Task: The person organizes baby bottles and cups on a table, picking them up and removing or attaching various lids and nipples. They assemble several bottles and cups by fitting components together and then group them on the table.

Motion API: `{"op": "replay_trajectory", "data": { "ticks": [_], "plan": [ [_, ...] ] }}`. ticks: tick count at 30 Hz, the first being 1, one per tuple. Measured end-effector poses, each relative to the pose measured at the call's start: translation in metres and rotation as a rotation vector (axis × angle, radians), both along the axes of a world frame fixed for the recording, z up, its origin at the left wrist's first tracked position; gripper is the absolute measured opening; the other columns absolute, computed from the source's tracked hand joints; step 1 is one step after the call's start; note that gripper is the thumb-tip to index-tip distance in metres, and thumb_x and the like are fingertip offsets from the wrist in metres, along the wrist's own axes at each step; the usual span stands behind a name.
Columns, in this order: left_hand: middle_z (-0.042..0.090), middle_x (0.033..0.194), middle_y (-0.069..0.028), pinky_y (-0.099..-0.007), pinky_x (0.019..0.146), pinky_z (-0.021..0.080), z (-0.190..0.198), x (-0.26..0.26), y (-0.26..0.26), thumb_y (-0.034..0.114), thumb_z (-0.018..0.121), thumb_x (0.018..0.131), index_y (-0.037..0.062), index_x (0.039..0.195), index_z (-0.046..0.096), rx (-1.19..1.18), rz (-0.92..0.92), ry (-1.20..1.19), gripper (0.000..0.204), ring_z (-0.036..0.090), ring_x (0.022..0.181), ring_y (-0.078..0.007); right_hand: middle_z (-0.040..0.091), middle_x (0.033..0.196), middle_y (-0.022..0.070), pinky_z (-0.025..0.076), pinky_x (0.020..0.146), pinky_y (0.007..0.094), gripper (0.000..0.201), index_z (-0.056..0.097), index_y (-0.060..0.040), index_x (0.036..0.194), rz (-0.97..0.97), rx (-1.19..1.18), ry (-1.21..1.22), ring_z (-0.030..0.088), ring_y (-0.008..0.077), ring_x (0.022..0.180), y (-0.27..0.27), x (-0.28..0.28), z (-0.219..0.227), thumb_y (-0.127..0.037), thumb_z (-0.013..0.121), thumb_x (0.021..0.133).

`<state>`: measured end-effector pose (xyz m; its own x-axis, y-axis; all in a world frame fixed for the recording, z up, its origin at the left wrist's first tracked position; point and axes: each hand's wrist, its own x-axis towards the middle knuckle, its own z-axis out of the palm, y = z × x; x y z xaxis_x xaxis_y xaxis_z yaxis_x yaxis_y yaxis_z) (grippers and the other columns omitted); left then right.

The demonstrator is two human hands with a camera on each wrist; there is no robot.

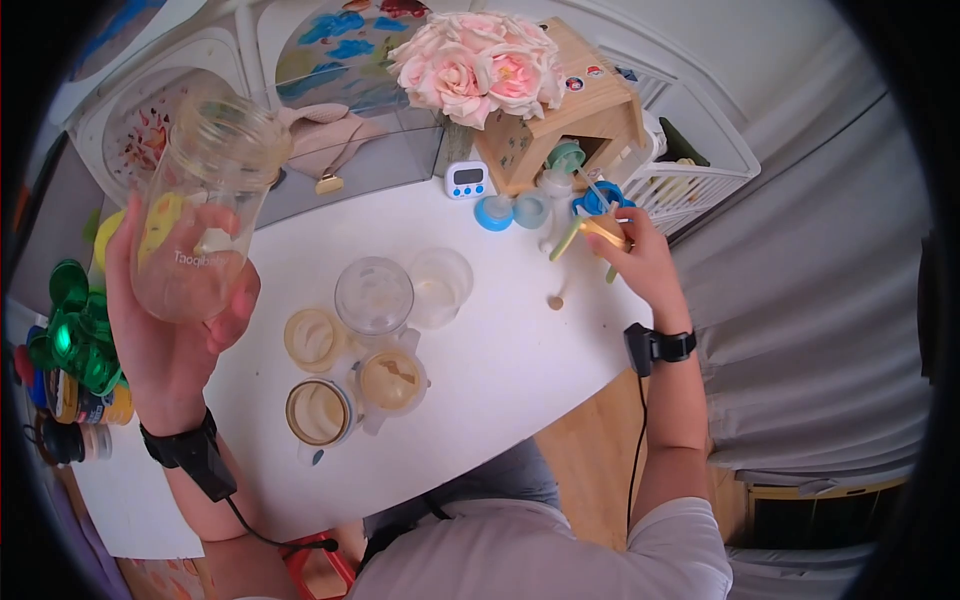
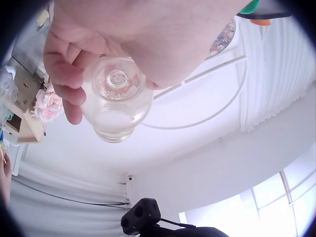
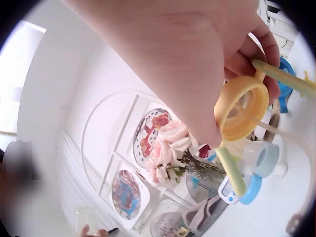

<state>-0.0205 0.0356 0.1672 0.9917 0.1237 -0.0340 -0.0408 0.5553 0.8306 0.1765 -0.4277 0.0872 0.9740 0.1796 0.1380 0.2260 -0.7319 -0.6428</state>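
The left hand [image 1: 180,300] grips a clear bottle [image 1: 200,240] raised above the table's left side; its threaded rim points up and away. In the left wrist view, fingers curl beside the bottle's [image 2: 116,106] round base. At the table's right, the right hand [image 1: 645,262] pinches a yellow-orange ring lid [image 1: 607,234] with green handles. The right wrist view shows the lid [image 3: 242,108] between thumb and fingers [image 3: 266,47], a thin straw passing out of it. Several clear cups and jars, one of them a jar [image 1: 318,412], stand mid-table.
A small timer [image 1: 467,180], blue-capped parts [image 1: 494,212] and a wooden house [image 1: 560,110] with pink roses [image 1: 485,65] line the back. A small round piece [image 1: 555,302] lies near the right hand. Green plastic pieces [image 1: 75,330] sit at the left edge.
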Motion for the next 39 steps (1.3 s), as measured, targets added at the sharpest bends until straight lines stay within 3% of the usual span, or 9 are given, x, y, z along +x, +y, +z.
{"op": "replay_trajectory", "data": {
  "ticks": [1, 3, 6, 12, 25, 31, 33, 37, 39],
  "plan": [
    [0.065, 0.071, -0.0214, -0.0222, 0.040, 0.035, 0.000, 0.000, 0.000, 0.071, 0.039, 0.106, 0.0045, 0.118, 0.057, -0.002, 0.006, 0.004, 0.070, 0.046, 0.041, -0.0155, 0.076, 0.109, 0.0221, 0.059, 0.080, 0.0359, 0.070, 0.058, 0.0053, 0.128, -0.002, 0.002, -0.002, 0.076, 0.0244, 0.093, 0.005, 0.003, -0.005, -0.044, 0.088, 0.088],
    [0.065, 0.071, -0.0213, -0.0222, 0.040, 0.036, -0.002, 0.001, 0.001, 0.071, 0.039, 0.106, 0.0043, 0.119, 0.056, -0.003, 0.010, 0.009, 0.070, 0.046, 0.041, -0.0155, 0.075, 0.110, 0.0243, 0.059, 0.083, 0.0406, 0.069, 0.057, 0.0043, 0.125, -0.086, -0.217, -0.243, 0.077, 0.0361, 0.097, 0.014, 0.006, -0.014, -0.046, 0.087, 0.087],
    [0.065, 0.072, -0.0214, -0.0228, 0.041, 0.038, -0.006, 0.004, 0.004, 0.071, 0.038, 0.106, 0.0038, 0.120, 0.056, -0.018, 0.001, 0.015, 0.071, 0.047, 0.043, -0.0157, 0.074, 0.108, 0.0254, 0.059, 0.082, 0.0454, 0.068, 0.057, 0.0025, 0.121, -0.101, -0.301, -0.344, 0.074, 0.0432, 0.097, 0.029, 0.009, -0.019, -0.048, 0.086, 0.086],
    [0.065, 0.072, -0.0219, -0.0238, 0.042, 0.040, -0.010, 0.007, 0.005, 0.071, 0.036, 0.107, 0.0034, 0.121, 0.056, -0.021, -0.013, 0.009, 0.072, 0.049, 0.043, -0.0164, 0.072, 0.101, 0.0224, 0.058, 0.078, 0.0492, 0.063, 0.057, -0.0002, 0.116, -0.132, -0.428, -0.346, 0.072, 0.0422, 0.094, 0.041, 0.016, -0.030, -0.047, 0.085, 0.086],
    [0.066, 0.073, -0.0232, -0.0226, 0.041, 0.040, -0.014, 0.011, 0.002, 0.072, 0.035, 0.106, 0.0040, 0.121, 0.057, 0.005, -0.017, 0.034, 0.073, 0.050, 0.043, -0.0157, 0.073, 0.099, 0.0209, 0.060, 0.078, 0.0482, 0.050, 0.062, 0.0008, 0.113, -0.092, -0.547, -0.459, 0.071, 0.0392, 0.098, 0.037, 0.022, -0.041, -0.042, 0.079, 0.093],
    [0.067, 0.078, -0.0255, -0.0222, 0.043, 0.040, -0.016, 0.012, -0.004, 0.072, 0.034, 0.107, 0.0046, 0.124, 0.057, 0.004, -0.021, 0.045, 0.073, 0.051, 0.048, -0.0159, 0.075, 0.103, 0.0185, 0.059, 0.079, 0.0479, 0.042, 0.065, -0.0010, 0.115, -0.092, -0.456, -0.459, 0.072, 0.0360, 0.097, 0.029, 0.013, -0.033, -0.037, 0.077, 0.096],
    [0.067, 0.080, -0.0265, -0.0220, 0.044, 0.040, -0.016, 0.011, -0.005, 0.072, 0.034, 0.107, 0.0048, 0.125, 0.057, 0.021, -0.031, 0.018, 0.073, 0.052, 0.049, -0.0161, 0.075, 0.101, 0.0151, 0.059, 0.075, 0.0424, 0.034, 0.067, -0.0034, 0.114, -0.092, -0.284, -0.504, 0.072, 0.0316, 0.088, 0.026, 0.011, -0.029, -0.030, 0.078, 0.096],
    [0.068, 0.094, -0.0317, -0.0253, 0.054, 0.045, -0.014, 0.007, -0.006, 0.070, 0.036, 0.107, 0.0033, 0.133, 0.052, 0.004, -0.059, -0.025, 0.074, 0.057, 0.060, -0.0197, 0.075, 0.096, 0.0111, 0.058, 0.070, 0.0341, 0.026, 0.069, -0.0040, 0.115, -0.097, -0.124, -0.511, 0.073, 0.0231, 0.085, 0.018, 0.004, -0.005, -0.021, 0.077, 0.098],
    [0.069, 0.101, -0.0337, -0.0271, 0.059, 0.048, -0.016, 0.007, -0.009, 0.070, 0.037, 0.107, 0.0026, 0.137, 0.049, 0.003, -0.070, -0.036, 0.075, 0.059, 0.065, -0.0209, 0.077, 0.096, 0.0088, 0.057, 0.069, 0.0287, 0.020, 0.070, -0.0021, 0.116, 0.012, 0.134, -0.487, 0.074, 0.0155, 0.089, 0.025, -0.006, 0.018, -0.012, 0.073, 0.099]
  ]
}}
